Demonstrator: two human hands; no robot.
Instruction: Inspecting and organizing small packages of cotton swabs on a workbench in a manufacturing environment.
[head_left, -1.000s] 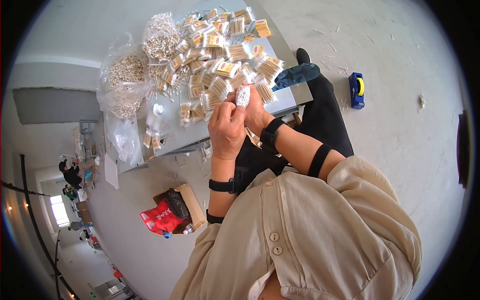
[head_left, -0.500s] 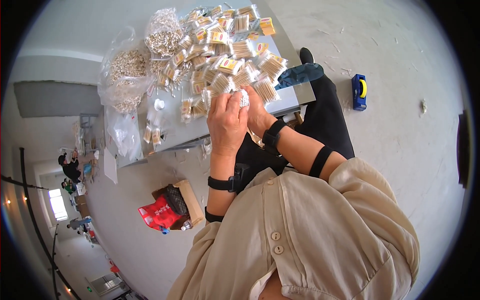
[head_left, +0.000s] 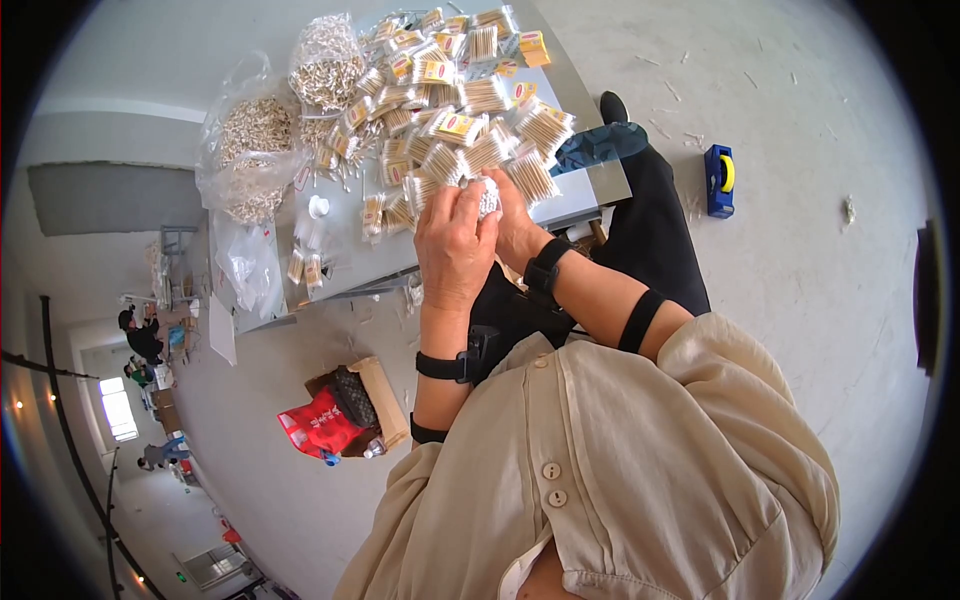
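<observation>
Between my two hands is a bundle of cotton swabs [head_left: 489,198], its white tips packed together and facing me. My left hand [head_left: 455,245] closes round the bundle from the left, fingers bent over it. On the other side my right hand [head_left: 514,222] grips it as well; most of its fingers are hidden behind the bundle. Just beyond my hands lies a heap of clear packs of cotton swabs [head_left: 455,130], some with yellow labels. Left of the heap, loose swabs fill a clear plastic bag [head_left: 255,150] and a second bag [head_left: 328,75].
A small white-capped bottle [head_left: 318,207] and a crumpled clear bag [head_left: 248,262] are on the grey table [head_left: 350,262]. A cardboard box [head_left: 385,400] with a red bag stands on the floor, left. A blue tape dispenser [head_left: 719,182] lies at right. Several people work far left.
My hands stay in nearly the same place. The bundle of swabs has tilted slightly, and a little more of its white tips shows between my hands.
</observation>
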